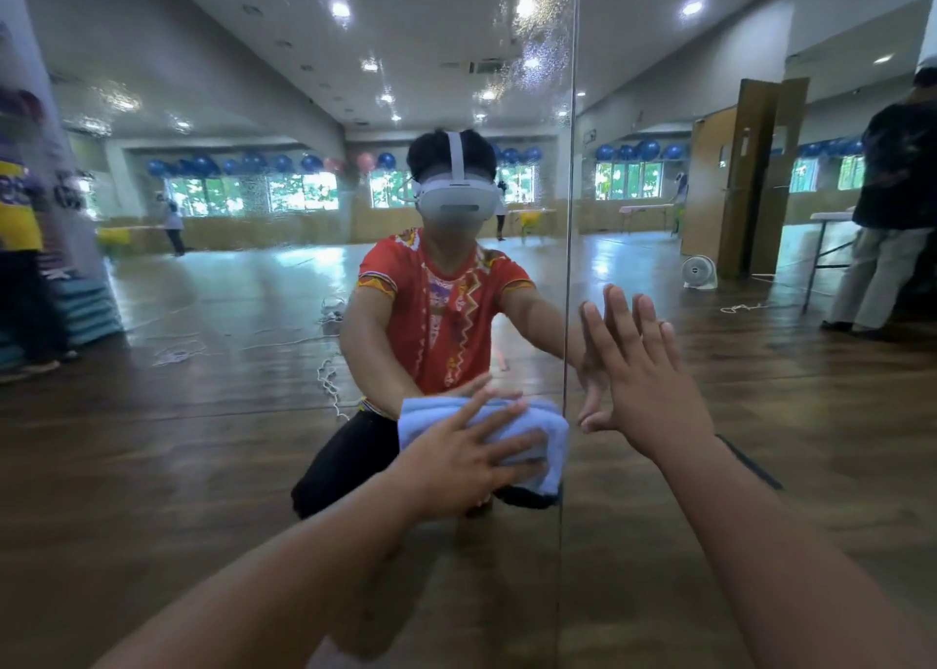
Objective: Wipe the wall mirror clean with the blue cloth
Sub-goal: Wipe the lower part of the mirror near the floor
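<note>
The folded pale-blue terry cloth (550, 440) lies flat against the big wall mirror (203, 415), low down, pinned there under the person's left hand (471, 460). That hand's fingers (476, 410) are splayed and nearly straight across the cloth, pressing it to the glass rather than curling round it. Just past the fingertips, to their right, runs the thin vertical seam (572, 161) between two mirror panels, and the cloth's edge sits right beside it.

Across the seam the right hand (644, 389) is planted bare on the next panel, fingers (621, 323) straight and together, holding nothing (a brace, by the look of it, for someone crouched this low).

What I'd worry about from here:
- That bare palm will likely leave prints or a greasy smear on glass meant to end up clean.
- With only flat pressure on it, the cloth could slide out from under the fingers on a quick stroke and drop to the floor.
- A sweep to the right may snag the cloth's edge on the seam, or push dirt into it.
- Far above both sets of fingers a patch of wet droplets (537, 50) clouds the glass; from a crouch it looks out of reach, so it could dry into streaks.
</note>
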Demonstrator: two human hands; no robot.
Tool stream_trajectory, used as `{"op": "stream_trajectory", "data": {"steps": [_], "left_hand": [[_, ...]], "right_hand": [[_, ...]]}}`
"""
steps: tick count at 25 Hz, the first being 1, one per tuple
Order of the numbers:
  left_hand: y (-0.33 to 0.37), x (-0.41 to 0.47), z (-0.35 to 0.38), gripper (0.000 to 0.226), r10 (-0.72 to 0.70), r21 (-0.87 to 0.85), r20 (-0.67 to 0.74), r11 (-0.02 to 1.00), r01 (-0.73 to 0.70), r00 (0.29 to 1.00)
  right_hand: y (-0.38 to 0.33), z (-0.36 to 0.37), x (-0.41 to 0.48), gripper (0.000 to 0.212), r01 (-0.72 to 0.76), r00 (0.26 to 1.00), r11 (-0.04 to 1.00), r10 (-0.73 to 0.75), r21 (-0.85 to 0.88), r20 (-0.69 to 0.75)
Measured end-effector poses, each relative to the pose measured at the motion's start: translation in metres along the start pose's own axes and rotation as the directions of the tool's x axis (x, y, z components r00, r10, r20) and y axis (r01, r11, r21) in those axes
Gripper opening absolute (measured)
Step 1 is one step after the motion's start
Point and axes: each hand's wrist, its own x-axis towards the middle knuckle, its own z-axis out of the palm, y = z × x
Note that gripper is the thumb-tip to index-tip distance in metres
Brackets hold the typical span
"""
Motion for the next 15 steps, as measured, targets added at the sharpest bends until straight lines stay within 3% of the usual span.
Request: {"op": "stream_trajectory", "data": {"steps": [5,8,10,15], "left_hand": [[-0.093,-0.051,-0.041,0.061,-0.287,0.023,-0.14,0.956,0.293,0.948],[-0.151,-0.075,-0.065,0.091,-0.364,0.066,-0.165,0.923,0.379,0.916],[-0.168,-0.082,-0.067,0.103,-0.38,0.075,-0.161,0.915,0.395,0.911],[-0.144,-0.079,-0.047,0.072,-0.488,-0.03,-0.301,0.864,0.503,0.819]], "right_hand": [[-0.012,-0.006,-0.003,0.157,-0.031,0.998,0.997,0.035,-0.07,0.055],[-0.036,-0.008,-0.008,0.145,-0.047,0.99,0.999,0.048,0.009,-0.133],[-0.058,-0.006,-0.01,0.132,0.038,0.967,0.999,-0.037,0.001,-0.251],[-0.118,0.006,-0.012,0.141,0.185,0.963,0.983,-0.182,-0.002,-0.201]]}}
